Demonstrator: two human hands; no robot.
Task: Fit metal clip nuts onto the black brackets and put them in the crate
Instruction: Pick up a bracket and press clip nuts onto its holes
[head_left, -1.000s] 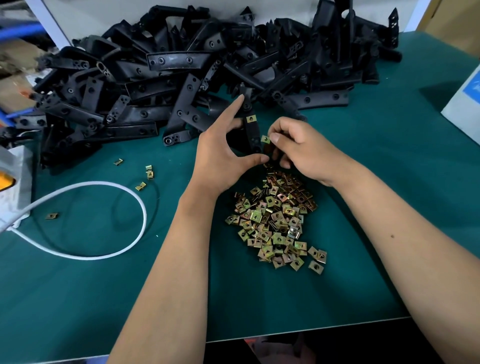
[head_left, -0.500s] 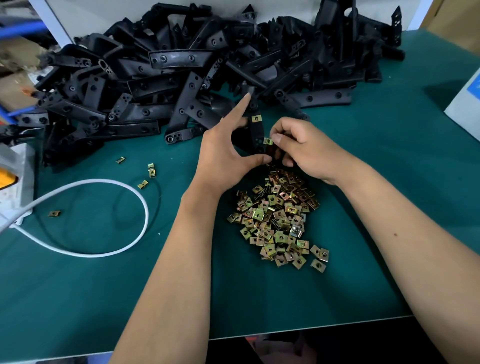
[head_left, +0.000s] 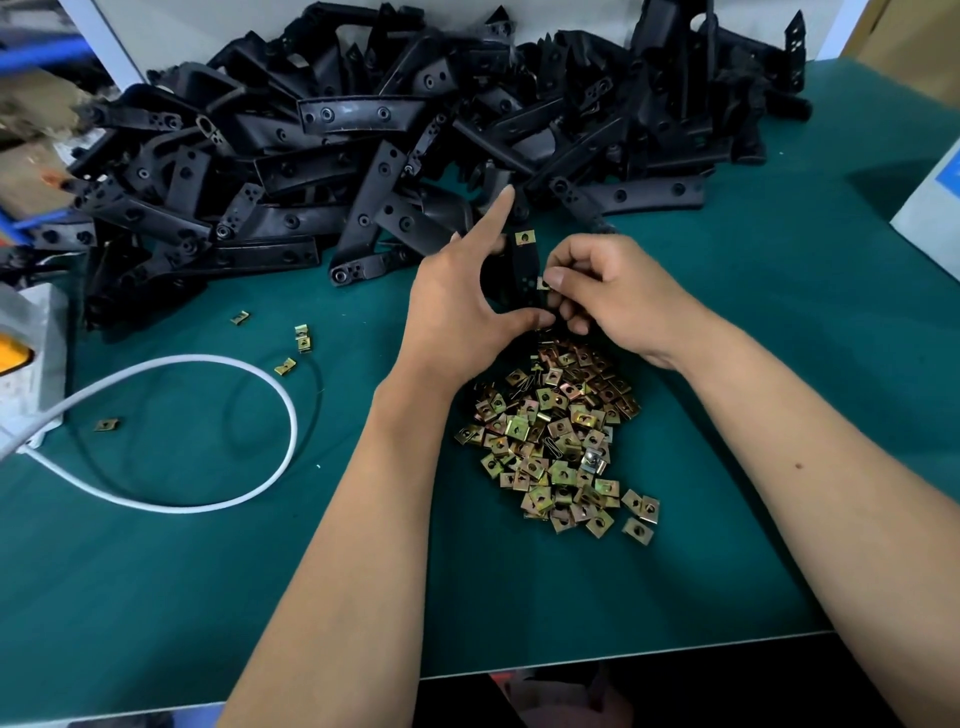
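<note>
My left hand (head_left: 457, 306) grips a black bracket (head_left: 524, 267) upright above the table, thumb under its lower end and index finger pointing up. One brass-coloured clip nut (head_left: 525, 237) sits on the bracket's top end. My right hand (head_left: 608, 291) pinches a second clip nut (head_left: 543, 283) against the bracket's right edge, lower down. A heap of loose clip nuts (head_left: 556, 436) lies on the green mat just below both hands. A big pile of black brackets (head_left: 395, 150) fills the back of the table. No crate is in view.
A white cable (head_left: 218, 364) loops across the left of the green mat (head_left: 753, 338), running to a white device (head_left: 31, 358) at the left edge. A few stray clip nuts (head_left: 303, 338) lie near it. A pale box (head_left: 930, 208) stands at the right edge.
My right hand has brought its clip nut in from beside the bracket and down against the bracket's right edge. My left hand keeps holding the bracket almost still.
</note>
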